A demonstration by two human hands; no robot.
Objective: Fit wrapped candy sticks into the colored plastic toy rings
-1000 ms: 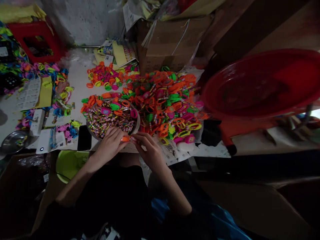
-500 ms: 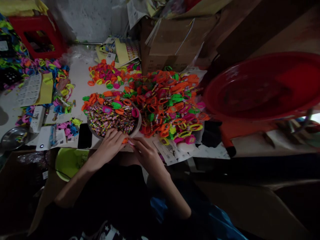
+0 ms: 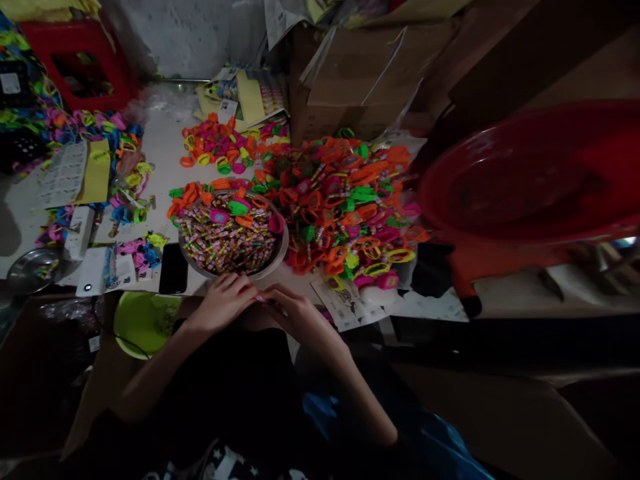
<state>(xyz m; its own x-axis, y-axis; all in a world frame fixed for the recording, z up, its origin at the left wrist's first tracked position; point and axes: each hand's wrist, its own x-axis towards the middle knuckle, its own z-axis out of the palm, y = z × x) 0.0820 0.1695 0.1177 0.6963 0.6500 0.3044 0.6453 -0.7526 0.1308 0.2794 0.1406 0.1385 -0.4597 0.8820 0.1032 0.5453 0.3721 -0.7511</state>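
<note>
My left hand (image 3: 227,301) and my right hand (image 3: 295,310) meet at the table's front edge, fingertips pinched together. Between them shows a small pinkish wrapped candy (image 3: 260,299). The orange toy watch seen in the left fingers a moment ago is now mostly hidden by them. Just beyond the hands stands a round clear bowl (image 3: 285,248) full of small wrapped candies (image 3: 225,237), with a few toy watches on top. To the right of the bowl rises a large heap of orange, pink, green and yellow toy watches (image 3: 350,207).
A phone (image 3: 173,268) lies left of the bowl; below it hangs a green basin (image 3: 135,323). A metal dish (image 3: 33,270), a white power strip (image 3: 79,232) and a red stool (image 3: 80,63) are further left. Cardboard boxes (image 3: 370,67) stand behind; a large red basin (image 3: 540,173) is at right.
Both hands have drawn slightly down, away from the bowl and towards my body. The orange watch between them has become mostly covered by fingers. The whole view has shifted a little.
</note>
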